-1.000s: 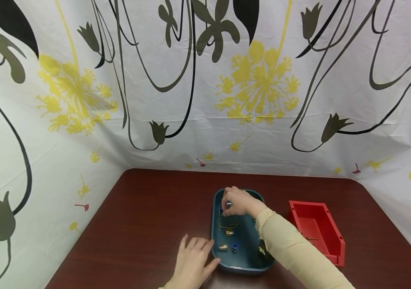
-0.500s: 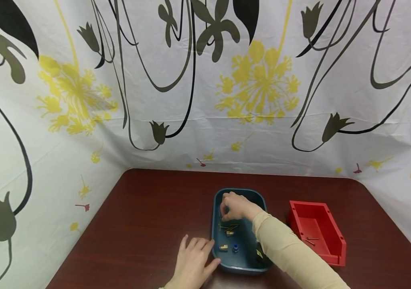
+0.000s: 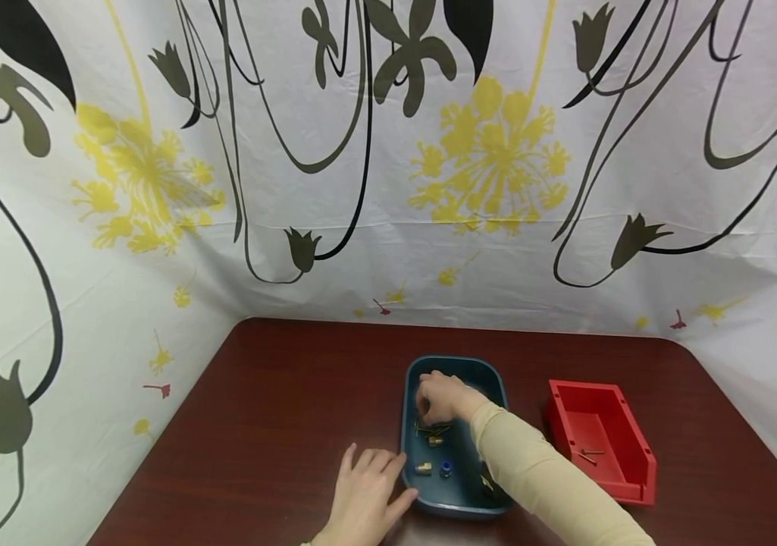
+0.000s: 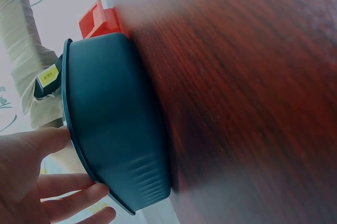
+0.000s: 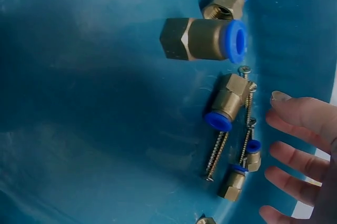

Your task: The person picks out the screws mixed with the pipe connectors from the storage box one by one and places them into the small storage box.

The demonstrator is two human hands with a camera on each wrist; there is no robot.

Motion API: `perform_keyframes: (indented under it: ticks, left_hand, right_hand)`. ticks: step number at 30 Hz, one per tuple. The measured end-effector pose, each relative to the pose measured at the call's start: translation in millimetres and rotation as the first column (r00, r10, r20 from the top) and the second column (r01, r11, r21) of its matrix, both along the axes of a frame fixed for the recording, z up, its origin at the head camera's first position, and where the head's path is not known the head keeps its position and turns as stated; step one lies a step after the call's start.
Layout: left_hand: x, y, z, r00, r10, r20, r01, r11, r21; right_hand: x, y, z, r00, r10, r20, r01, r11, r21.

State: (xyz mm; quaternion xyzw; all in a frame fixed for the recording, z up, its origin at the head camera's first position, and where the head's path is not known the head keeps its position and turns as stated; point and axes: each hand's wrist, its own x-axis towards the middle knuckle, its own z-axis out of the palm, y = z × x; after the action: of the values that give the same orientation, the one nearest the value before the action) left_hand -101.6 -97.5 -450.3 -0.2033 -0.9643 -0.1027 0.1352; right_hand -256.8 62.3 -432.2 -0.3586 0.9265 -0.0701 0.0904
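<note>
My right hand (image 3: 444,397) reaches down into the far half of a blue-green tray (image 3: 456,502). In the right wrist view its fingers (image 5: 297,161) hang loosely bent beside several long screws (image 5: 216,155) and brass push-in fittings with blue collars, with no thing seen between them. One fitting (image 5: 230,100) lies against the screws; a larger-looking one (image 5: 202,39) is farther along. Near the tray's front lie a brass fitting (image 3: 424,469) and one with its blue collar showing (image 3: 446,469). My left hand (image 3: 369,493) touches the tray's left rim with thumb and fingertips.
A red bin (image 3: 642,485) with a few screws (image 3: 590,455) inside stands right of the tray. Both rest on a dark brown table (image 3: 306,394). Under the right forearm shows a black device with a yellow label (image 4: 48,76). A patterned cloth (image 3: 374,189) hangs behind.
My right hand has moved a little nearer within the tray, down towards the screws. The forearm uncovered the screws in the red bin. My left hand stayed at the rim.
</note>
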Motion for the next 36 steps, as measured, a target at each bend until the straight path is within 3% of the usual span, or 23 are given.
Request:
perform_keyframes:
  ticks: [12,36]
  left_hand:
    - [-0.8,0,1.0,1.0,-0.003,0.02,0.003,1.0,0.007]
    - [-1.2,0,0.6,1.0,-0.012,0.028,0.011,1.0,0.016]
  right_hand:
    - [1.1,-3,-9.5,1.0,-0.025,-0.018,0.026,0.999,0.029]
    - [3.5,-5,-13.6,0.998,-0.026,-0.05,0.03,0.997,0.068]
